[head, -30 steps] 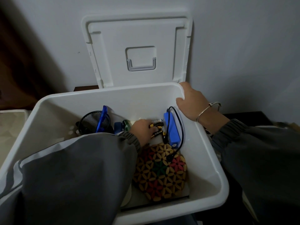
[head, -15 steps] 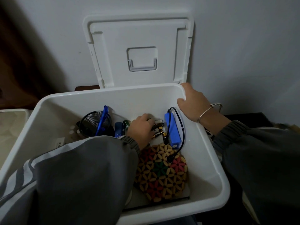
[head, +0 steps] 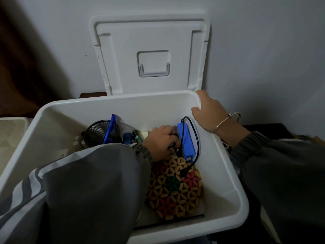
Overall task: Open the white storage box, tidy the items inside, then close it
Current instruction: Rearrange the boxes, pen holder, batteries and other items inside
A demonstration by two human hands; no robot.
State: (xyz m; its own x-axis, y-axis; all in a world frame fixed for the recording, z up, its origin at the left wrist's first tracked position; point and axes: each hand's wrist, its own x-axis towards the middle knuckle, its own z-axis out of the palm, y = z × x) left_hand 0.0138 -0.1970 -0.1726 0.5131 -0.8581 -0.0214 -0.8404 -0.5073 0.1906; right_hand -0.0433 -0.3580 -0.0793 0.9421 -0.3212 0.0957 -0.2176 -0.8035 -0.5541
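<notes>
One white storage box (head: 221, 175) stood open, its one lid (head: 151, 41) upright at 12 o'clock, holding one blue power pack (head: 186, 141), one black mesh cup (head: 98, 132) and one round flower-patterned mat (head: 175, 189). The right hand (head: 209, 111) gripped the box's rim at its 2 o'clock corner. The left hand (head: 161, 141) reached inside, fingers curled on small dark pieces (head: 174, 147), the pack touching at its 3 o'clock.

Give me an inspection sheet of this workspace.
Surface: dark top, mostly hidden by the box.
Job's things: box open; lid upright against wall.
Clutter: mat, blue pack, mesh cup with pen, all in box.
Hands: left hand curls on small items beside pack; right hand grips box corner.
Cables: black cable loops around pack, end on mat.
Surroundings: grey wall only.
</notes>
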